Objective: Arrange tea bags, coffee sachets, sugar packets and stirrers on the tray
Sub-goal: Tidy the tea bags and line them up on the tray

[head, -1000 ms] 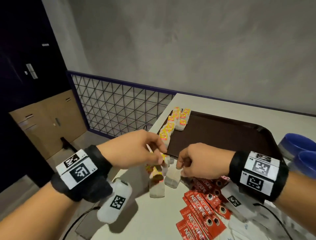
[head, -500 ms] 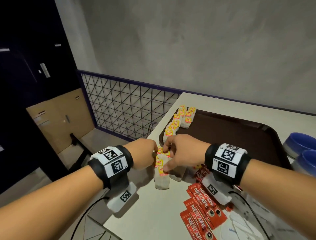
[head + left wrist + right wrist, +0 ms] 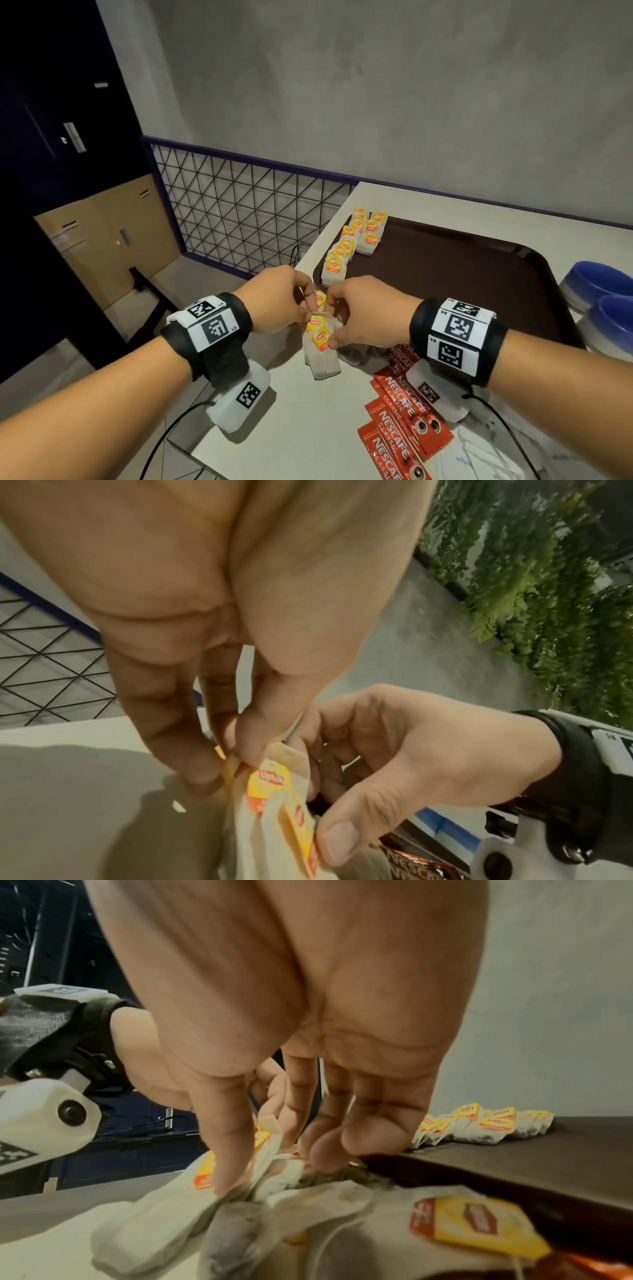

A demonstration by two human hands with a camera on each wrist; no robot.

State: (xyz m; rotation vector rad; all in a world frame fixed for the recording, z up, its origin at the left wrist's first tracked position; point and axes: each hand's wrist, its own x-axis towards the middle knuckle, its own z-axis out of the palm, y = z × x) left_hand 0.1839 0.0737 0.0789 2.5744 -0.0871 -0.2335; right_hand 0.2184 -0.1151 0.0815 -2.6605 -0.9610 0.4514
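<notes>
step: gathering Lipton tea bags (image 3: 321, 342) off tabletop (image 3: 291, 428), beside tray (image 3: 462, 274) | left hand (image 3: 277, 299) grip: pinching a tag | right hand (image 3: 363, 313) grip: fingers curled on bags | next: lift clump, join tray's row (image 3: 352, 240)

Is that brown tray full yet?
No. The tray holds only a row of tea bags along its left edge; the rest shows bare.
</notes>
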